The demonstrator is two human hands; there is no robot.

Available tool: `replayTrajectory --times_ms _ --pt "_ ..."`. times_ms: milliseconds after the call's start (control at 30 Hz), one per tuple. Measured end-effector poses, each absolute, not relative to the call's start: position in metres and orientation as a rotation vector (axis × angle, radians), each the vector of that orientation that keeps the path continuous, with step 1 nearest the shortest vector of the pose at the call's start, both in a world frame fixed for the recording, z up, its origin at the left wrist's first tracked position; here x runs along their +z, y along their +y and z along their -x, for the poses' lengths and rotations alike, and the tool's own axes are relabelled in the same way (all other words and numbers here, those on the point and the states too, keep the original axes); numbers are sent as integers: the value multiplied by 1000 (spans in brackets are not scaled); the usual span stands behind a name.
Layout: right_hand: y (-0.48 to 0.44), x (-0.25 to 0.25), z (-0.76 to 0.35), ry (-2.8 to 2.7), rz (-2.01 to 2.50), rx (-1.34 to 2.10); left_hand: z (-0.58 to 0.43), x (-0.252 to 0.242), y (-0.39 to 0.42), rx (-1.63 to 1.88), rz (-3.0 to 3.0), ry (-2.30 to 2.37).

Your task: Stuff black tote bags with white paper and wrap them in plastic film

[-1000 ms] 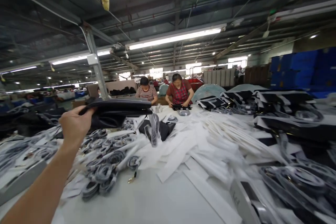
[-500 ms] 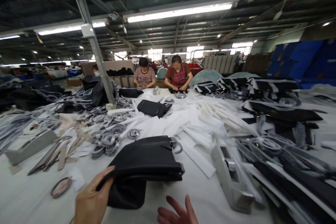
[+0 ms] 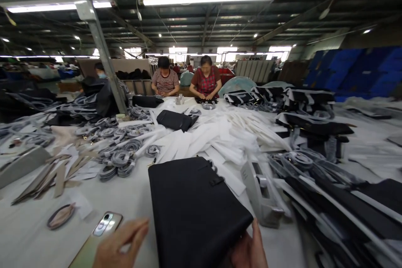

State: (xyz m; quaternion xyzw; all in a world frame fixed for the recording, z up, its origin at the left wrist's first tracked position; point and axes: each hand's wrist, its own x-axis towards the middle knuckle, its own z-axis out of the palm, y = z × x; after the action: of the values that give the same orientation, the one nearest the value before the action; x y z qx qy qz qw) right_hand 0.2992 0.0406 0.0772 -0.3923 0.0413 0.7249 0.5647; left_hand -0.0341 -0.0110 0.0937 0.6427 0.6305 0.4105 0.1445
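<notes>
A black bag (image 3: 191, 205), smooth and flat-sided, stands tilted in front of me, with a small tab and ring-like fittings along its upper right edge. My right hand (image 3: 249, 249) grips its lower right corner; part of the fingers is hidden behind the bag. Left of the bag, my left hand (image 3: 122, 243) is apart from it, thumb and finger drawn together at the tips with nothing between them. A phone (image 3: 97, 238) lies face down on the table beside that hand.
Coiled straps (image 3: 125, 157) and beige strips (image 3: 59, 178) lie to the left. White sheets (image 3: 207, 134) spread across the middle. A grey tape dispenser (image 3: 262, 197) stands on the right, near wrapped black pieces (image 3: 345, 205). Two people (image 3: 205, 79) work across the table.
The bag has turned so its broad face shows. My left hand has let go of it, and my right hand has taken hold of its corner. The phone has come into view.
</notes>
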Motion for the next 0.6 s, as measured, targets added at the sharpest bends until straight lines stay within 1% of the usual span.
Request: replayTrajectory --times_ms 67,133,233,300,467,600 --pt "32 72 -304 51 983 1686 56 88 30 1258 -1403 1981" --pt "27 65 -306 12 1048 1668 74 83 78 1291 -1138 1909" --pt "28 54 -309 -12 1096 1635 80 74 139 1245 -1121 1806" --pt "33 49 -311 19 1118 1611 72 69 166 1191 -1157 1717" --pt "45 47 -311 55 1060 1646 40 53 191 1025 -1172 1476" --pt "61 55 -313 -87 1083 1646 33 44 175 1096 -1147 1498"
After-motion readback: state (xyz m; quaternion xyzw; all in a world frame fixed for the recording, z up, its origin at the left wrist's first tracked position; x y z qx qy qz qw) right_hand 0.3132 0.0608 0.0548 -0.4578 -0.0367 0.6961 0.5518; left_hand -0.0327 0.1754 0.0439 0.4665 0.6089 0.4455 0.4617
